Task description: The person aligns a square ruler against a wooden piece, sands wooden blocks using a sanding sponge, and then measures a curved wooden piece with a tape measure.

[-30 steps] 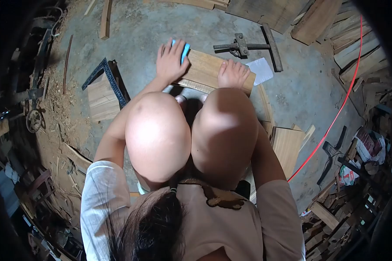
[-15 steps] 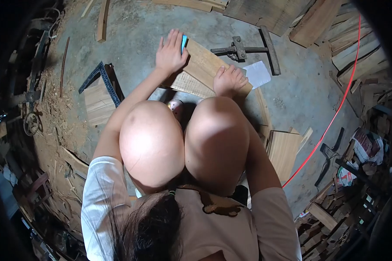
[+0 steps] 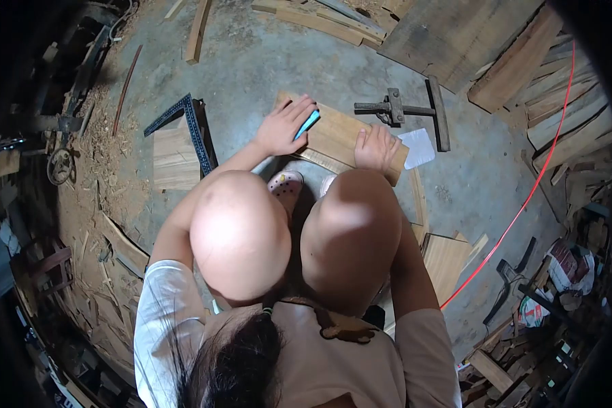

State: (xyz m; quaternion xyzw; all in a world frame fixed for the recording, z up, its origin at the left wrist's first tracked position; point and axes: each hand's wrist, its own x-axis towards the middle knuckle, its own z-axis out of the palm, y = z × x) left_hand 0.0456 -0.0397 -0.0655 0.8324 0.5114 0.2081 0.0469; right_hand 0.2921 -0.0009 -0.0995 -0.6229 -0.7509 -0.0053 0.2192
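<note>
The wooden board is lying on the near side of the clamp, beneath both hands, its long axis running aslant from the left fingers, farther from the knees, down to the right hand, nearer to them. One end is poking out just past the left fingertips; the other is showing beside the right palm. The board is looking flat and smooth on top, warm yellow-brown with faint grain, and a paler strip is showing along its near long side; whether this is its edge or a second piece, I cannot tell.

The left hand is grasping a blue block against the board, its fingers bending over it. The right hand is gripping the board near its other end, fingers curling toward the far edge, thumb lying on top. A white sheet is lying just right of the right fingers, and the metal clamp is resting beyond them.
</note>
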